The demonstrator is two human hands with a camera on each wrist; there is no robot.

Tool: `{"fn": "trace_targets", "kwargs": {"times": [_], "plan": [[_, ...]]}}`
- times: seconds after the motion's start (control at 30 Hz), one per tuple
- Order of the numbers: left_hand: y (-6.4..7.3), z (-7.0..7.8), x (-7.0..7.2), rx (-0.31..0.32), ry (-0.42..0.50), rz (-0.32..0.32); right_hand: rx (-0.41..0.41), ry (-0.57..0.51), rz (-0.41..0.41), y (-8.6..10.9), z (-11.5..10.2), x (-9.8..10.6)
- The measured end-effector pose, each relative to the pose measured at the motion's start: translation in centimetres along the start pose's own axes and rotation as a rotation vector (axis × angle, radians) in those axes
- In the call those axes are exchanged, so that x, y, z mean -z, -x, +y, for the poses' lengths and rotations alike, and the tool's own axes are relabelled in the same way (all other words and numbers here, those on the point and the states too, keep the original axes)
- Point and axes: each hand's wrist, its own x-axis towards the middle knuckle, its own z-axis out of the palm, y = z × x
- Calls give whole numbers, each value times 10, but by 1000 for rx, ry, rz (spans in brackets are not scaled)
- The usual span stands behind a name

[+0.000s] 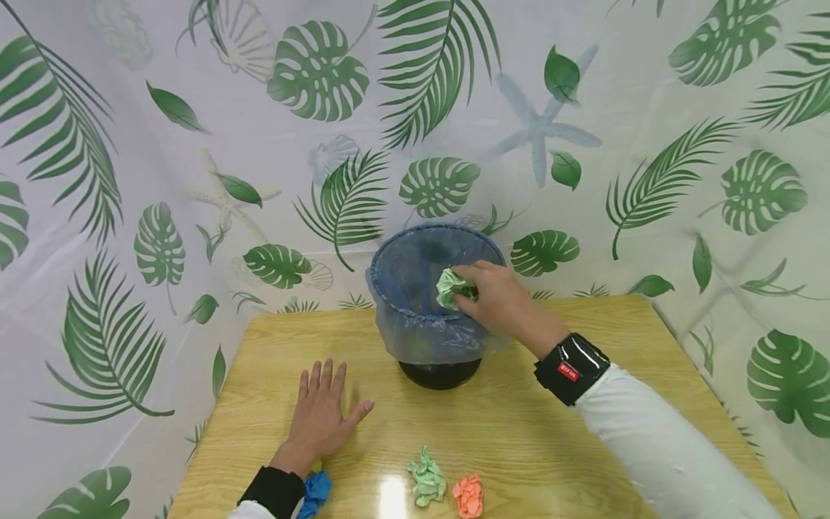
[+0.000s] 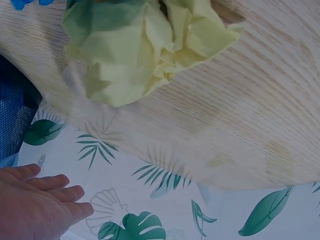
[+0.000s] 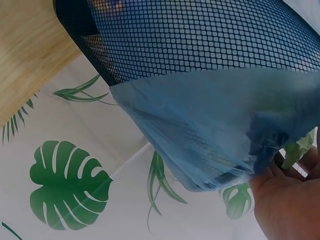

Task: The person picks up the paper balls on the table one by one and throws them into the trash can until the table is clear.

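Note:
A light green crumpled paper ball (image 1: 452, 288) is pinched by my right hand (image 1: 496, 295) at the near right of the bin's opening. The mesh waste bin (image 3: 210, 35) is lined with a translucent blue bag (image 1: 421, 335) folded over its rim. In the right wrist view, that hand (image 3: 287, 200) shows beside the bag's edge, with some green paper (image 3: 299, 150) visible. My left hand (image 1: 319, 422), its fingers straight and spread, is over the table left of the bin and holds nothing. By its wrist are a blue crumpled paper (image 1: 315, 493) and a mostly hidden yellow one (image 2: 135, 55).
Another green crumpled paper (image 1: 427, 478) and an orange one (image 1: 469, 497) lie near the front of the wooden table (image 1: 551, 440). A leaf-patterned cloth (image 1: 415, 108) hangs behind the table and along its sides, with the bin standing close to it.

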Motion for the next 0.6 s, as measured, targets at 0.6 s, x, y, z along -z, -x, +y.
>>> {"fn": "trace_targets", "kwargs": {"times": [0.6], "plan": [[0, 0, -4, -8, -6, 11, 64, 0, 136, 12, -1, -5]]}}
